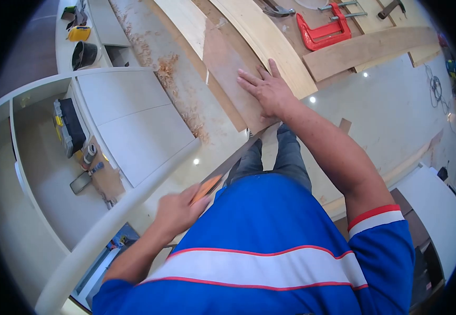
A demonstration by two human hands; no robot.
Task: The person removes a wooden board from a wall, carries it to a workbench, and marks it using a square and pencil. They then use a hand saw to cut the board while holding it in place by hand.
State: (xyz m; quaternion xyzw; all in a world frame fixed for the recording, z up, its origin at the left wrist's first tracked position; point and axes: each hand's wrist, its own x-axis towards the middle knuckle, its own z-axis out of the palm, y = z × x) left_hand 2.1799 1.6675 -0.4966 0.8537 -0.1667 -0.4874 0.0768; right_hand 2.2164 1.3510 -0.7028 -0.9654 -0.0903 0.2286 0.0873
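My left hand point(178, 210) is wrapped round the orange handle of a handsaw point(234, 158), close beside my blue shirt. The saw's blade slants up and away toward the near end of a brown wooden board point(228, 68), its tip right at the board's edge. On that board my right hand point(267, 92) lies flat with fingers spread, near the same end. A pale curved wooden strip point(270, 42) runs alongside, just right of the fingers. My legs show below the board end.
A red clamp point(322, 34), a hammer point(278, 9) and a curved plank point(369, 52) lie at the upper right. Wood shavings point(167, 68) are scattered left of the boards. A white cabinet point(138, 121) stands left, with a toolbox point(70, 126) and a black cup point(84, 55).
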